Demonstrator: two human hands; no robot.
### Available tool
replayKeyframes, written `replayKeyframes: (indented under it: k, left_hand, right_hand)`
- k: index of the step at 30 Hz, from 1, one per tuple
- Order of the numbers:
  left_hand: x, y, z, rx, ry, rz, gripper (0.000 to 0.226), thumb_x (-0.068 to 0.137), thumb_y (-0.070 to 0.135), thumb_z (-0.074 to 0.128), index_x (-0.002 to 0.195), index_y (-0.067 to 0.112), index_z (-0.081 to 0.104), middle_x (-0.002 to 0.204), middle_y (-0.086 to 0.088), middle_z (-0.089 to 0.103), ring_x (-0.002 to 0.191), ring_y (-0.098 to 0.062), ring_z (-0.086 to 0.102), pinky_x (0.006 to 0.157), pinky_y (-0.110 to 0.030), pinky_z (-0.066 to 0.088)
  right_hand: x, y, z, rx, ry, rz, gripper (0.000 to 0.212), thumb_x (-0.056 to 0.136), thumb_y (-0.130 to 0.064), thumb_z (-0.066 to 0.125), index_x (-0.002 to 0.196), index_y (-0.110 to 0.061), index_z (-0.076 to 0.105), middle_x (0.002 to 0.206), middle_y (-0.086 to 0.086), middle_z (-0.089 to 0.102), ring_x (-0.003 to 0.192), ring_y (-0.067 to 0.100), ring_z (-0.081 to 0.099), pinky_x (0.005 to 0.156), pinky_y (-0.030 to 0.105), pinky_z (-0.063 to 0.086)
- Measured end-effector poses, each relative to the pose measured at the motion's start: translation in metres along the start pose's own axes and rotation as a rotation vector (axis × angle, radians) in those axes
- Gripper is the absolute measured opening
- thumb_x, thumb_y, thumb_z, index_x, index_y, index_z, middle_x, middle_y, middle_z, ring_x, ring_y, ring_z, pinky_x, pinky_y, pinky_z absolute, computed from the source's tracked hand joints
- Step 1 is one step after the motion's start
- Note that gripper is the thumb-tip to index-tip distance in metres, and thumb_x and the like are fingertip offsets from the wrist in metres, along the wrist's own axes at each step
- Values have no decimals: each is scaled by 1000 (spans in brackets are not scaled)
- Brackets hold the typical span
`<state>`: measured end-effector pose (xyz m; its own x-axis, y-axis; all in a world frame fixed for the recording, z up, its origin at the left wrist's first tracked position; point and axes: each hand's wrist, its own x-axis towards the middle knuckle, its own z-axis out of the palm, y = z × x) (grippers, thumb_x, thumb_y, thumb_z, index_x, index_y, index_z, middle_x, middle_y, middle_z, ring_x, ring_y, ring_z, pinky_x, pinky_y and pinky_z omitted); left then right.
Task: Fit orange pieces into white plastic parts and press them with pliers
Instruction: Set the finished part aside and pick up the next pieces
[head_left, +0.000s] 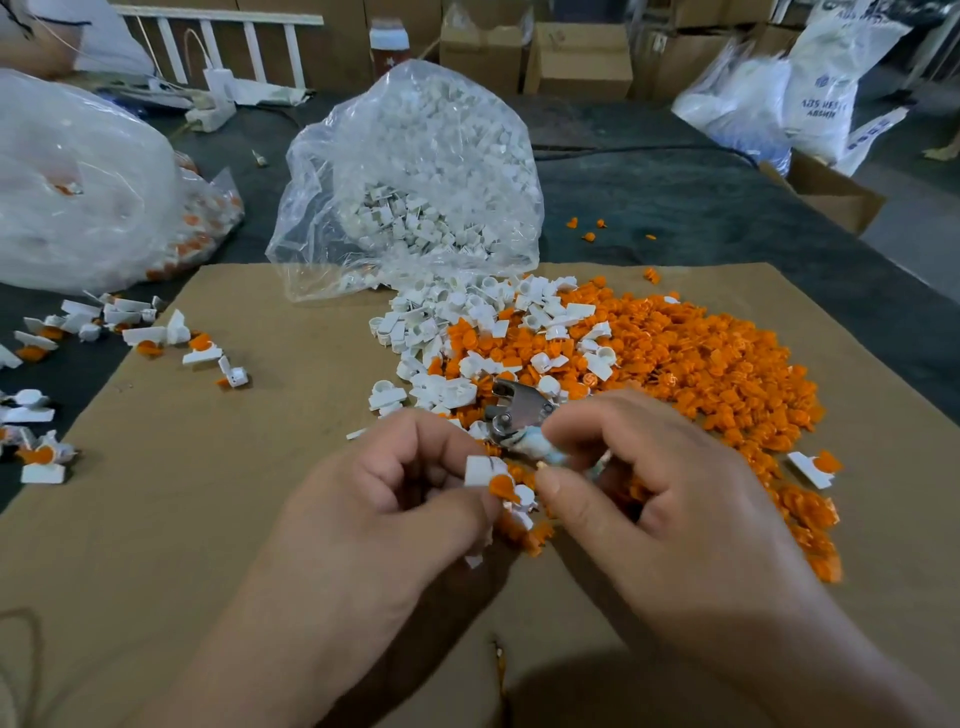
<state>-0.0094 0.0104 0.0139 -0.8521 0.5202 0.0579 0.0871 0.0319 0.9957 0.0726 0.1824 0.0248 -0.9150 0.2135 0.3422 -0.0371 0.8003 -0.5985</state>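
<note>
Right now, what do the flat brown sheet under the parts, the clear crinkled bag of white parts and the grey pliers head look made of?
Flat brown sheet: likely cardboard, matte tan, lying stiff with straight edges.
Clear crinkled bag: thin plastic film, glossy, see-through, creased.
Grey pliers head: metal, dull sheen with a brighter rivet. I cannot tell which alloy.

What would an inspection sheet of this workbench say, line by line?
Surface: brown cardboard sheet on a dark table.
Job's things: orange pieces heaped beside loose white parts; open bag of white parts behind; assembled parts at left.
Clutter: stray orange bits on the table; second clear bag, far left.
Grips: left hand pinches a white part with an orange piece; right hand holds pliers.
Cables: dark cable across the far table.
Surroundings: cardboard boxes, white sacks.
</note>
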Motion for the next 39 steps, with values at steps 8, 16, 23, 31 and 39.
replayKeyframes:
  k: [8, 16, 23, 31, 39]
  left_hand:
    - [13, -2, -20, -289, 143, -88, 9, 63, 15, 76, 71, 17, 71, 59, -11, 59, 47, -12, 54, 42, -19, 46]
    - [13, -8, -18, -287, 94, -112, 24, 55, 22, 83, 76, 16, 72, 60, -11, 61, 51, -15, 55, 44, -21, 47]
    - [14, -11, -19, -275, 99, -118, 25, 54, 23, 84, 76, 18, 73, 62, -9, 62, 52, -14, 58, 43, -22, 47]
    - [11, -5, -18, -376, 126, -49, 26, 52, 26, 83, 74, 17, 73, 62, -5, 60, 53, -10, 58, 44, -21, 47]
    - [13, -5, -16, -324, 169, 26, 25, 51, 28, 81, 74, 20, 74, 59, -4, 61, 49, -10, 58, 42, -20, 46]
  right_hand:
    - [8, 15, -21, -711, -424, 148, 65, 82, -70, 15, 141, -45, 6, 139, -18, 23, 129, 13, 19, 106, 39, 24]
    - [14, 26, -24, -726, -404, 82, 74, 77, -77, 18, 143, -46, 8, 142, -23, 32, 125, 9, 28, 99, 36, 26]
    - [16, 23, -17, -805, -248, 86, 53, 83, -52, 40, 133, -37, 33, 108, -9, 44, 104, 16, 38, 89, 37, 33]
    - [16, 11, -25, -432, -142, 6, 40, 81, -57, 36, 114, -40, 49, 92, -17, 52, 86, 6, 45, 65, 22, 37]
    - [10, 5, -21, -346, -175, -63, 42, 76, -46, 53, 115, -34, 57, 96, -18, 56, 88, 4, 46, 72, 13, 34]
